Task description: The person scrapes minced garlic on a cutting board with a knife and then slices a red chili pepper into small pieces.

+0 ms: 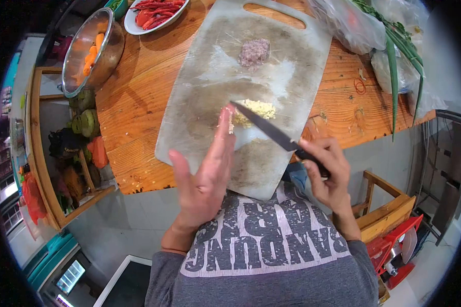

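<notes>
My right hand [325,171] is closed around the black handle of a kitchen knife [266,127]. The dark blade slants up and left, its tip close to the fingers of my left hand [205,171]. That hand is open and on edge, thumb apart, with bits of food on its fingertips. Beside those fingertips and partly behind the blade lies a pile of finely chopped pale yellow garlic or ginger [258,110]. Farther up the worn cutting board [200,97] sits a mound of minced purplish-pink food [254,52], perhaps shallots.
On the wooden table [133,112] stand a metal bowl [117,48] with carrots [93,55] and a white plate [133,24] of red chillies [156,11]. Plastic bags [353,25] and green onions [394,66] lie at the right. A wooden rack [46,179] holds produce at the left.
</notes>
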The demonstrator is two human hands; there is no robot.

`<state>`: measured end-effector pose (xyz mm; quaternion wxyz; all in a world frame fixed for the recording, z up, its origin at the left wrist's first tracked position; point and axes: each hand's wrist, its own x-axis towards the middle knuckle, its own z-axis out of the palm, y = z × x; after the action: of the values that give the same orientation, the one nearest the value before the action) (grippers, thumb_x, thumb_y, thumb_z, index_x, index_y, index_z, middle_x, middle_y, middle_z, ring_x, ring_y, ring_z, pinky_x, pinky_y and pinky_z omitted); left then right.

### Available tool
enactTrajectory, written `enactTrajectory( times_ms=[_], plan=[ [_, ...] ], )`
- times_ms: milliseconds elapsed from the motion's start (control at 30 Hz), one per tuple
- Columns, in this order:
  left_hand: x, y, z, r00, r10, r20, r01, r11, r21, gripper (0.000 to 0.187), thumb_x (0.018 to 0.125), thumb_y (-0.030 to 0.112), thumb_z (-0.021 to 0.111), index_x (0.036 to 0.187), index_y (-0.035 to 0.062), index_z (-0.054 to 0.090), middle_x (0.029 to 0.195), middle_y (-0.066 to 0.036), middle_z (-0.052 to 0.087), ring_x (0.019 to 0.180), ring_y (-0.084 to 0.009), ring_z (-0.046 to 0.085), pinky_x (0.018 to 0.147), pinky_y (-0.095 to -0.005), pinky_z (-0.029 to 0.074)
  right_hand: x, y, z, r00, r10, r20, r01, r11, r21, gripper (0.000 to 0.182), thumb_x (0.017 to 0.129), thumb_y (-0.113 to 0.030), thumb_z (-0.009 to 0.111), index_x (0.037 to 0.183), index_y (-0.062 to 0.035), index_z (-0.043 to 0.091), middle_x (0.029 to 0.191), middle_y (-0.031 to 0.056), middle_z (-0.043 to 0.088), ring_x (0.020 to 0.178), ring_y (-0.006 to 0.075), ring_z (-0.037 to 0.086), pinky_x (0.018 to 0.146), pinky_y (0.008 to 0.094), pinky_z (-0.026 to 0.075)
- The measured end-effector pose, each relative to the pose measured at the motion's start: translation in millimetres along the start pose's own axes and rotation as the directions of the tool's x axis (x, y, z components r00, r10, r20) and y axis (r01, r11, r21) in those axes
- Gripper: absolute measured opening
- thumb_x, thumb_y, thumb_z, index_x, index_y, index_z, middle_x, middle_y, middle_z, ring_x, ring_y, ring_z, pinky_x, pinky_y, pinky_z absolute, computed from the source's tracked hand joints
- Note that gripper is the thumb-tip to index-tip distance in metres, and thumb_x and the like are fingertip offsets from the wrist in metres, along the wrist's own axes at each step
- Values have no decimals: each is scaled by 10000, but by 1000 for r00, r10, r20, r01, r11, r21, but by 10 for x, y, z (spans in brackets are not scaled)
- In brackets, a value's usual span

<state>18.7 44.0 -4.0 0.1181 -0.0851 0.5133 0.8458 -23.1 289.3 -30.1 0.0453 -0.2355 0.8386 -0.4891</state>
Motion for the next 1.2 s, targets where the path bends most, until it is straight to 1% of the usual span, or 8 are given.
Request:
enactTrajectory(
  times_ms=[133, 300, 433, 633, 833, 1000, 1133, 1200],
  plan=[
    [52, 91, 62, 996, -65, -52, 37, 905, -424, 1036, 952, 787, 186, 1597, -16, 77, 1693, -152, 22, 1565, -257, 6, 1252, -415, 39, -113, -22, 129, 1000, 18, 12, -19, 984, 175, 461, 821, 87, 702, 1255, -69, 706, 984, 101, 592, 769, 158, 598, 650, 259, 477],
    [45, 17, -133, 994, -97, 45, 106, 826, -554, 988, 971, 753, 215, 1601, 6, 73, 1689, -161, 38, 1562, -264, 57, 1254, -488, 59, -109, 42, 284, 1000, -6, -30, 8, 997, 74, 460, 814, 78, 718, 1238, -98, 723, 957, 82, 583, 741, 140, 589, 604, 262, 463],
    [5, 44, -160, 986, -157, 51, 142, 644, -752, 956, 979, 736, 226, 1606, 29, 78, 1684, -177, 50, 1559, -289, 73, 1247, -548, 43, -91, 82, 284, 999, 4, -44, -2, 999, 43, 466, 807, 67, 723, 1236, -114, 727, 931, 81, 583, 732, 157, 595, 611, 267, 473],
    [-29, 81, -191, 972, -225, 66, 185, 567, -803, 944, 987, 722, 243, 1608, 33, 70, 1668, -238, 42, 1553, -345, 69, 1241, -566, 54, -72, 115, 254, 997, 51, -58, -54, 998, -43, 478, 803, 71, 711, 1243, -118, 722, 924, 87, 583, 728, 180, 597, 645, 287, 497],
    [-57, 83, -254, 971, -215, 104, 226, 692, -686, 945, 984, 733, 221, 1610, 40, 75, 1640, -308, 71, 1525, -424, 148, 1237, -551, 115, -81, 151, 229, 994, 71, -82, -79, 992, -102, 481, 799, 73, 697, 1240, -115, 722, 920, 98, 593, 729, 191, 597, 663, 290, 504],
    [-167, 6, -411, 998, -55, -44, 51, 995, -89, 967, 971, 756, 101, 1578, 13, 218, 1522, -243, 391, 1414, -343, 390, 1171, -444, 257, -34, 100, 126, 996, 35, -86, -46, 991, -128, 415, 810, 40, 715, 1200, -102, 726, 916, 100, 613, 723, 211, 629, 641, 304, 514],
    [-92, -129, -470, 924, 274, -268, -125, 876, 466, 961, 972, 758, 98, 1545, 15, 305, 1467, -195, 475, 1319, -295, 483, 1129, -408, 304, 78, -78, 100, 1000, -8, 19, 11, 987, -163, 304, 831, -21, 739, 1127, -85, 716, 925, 79, 629, 684, 219, 655, 579, 327, 513],
    [5, -221, -541, 866, 396, -307, -168, 807, 566, 947, 977, 750, 98, 1535, 16, 316, 1476, -200, 470, 1336, -304, 475, 1148, -420, 286, 114, -153, 186, 998, -13, 58, 24, 981, -193, 267, 839, -43, 742, 1102, -83, 709, 925, 67, 630, 665, 218, 658, 554, 334, 509]
  ],
)
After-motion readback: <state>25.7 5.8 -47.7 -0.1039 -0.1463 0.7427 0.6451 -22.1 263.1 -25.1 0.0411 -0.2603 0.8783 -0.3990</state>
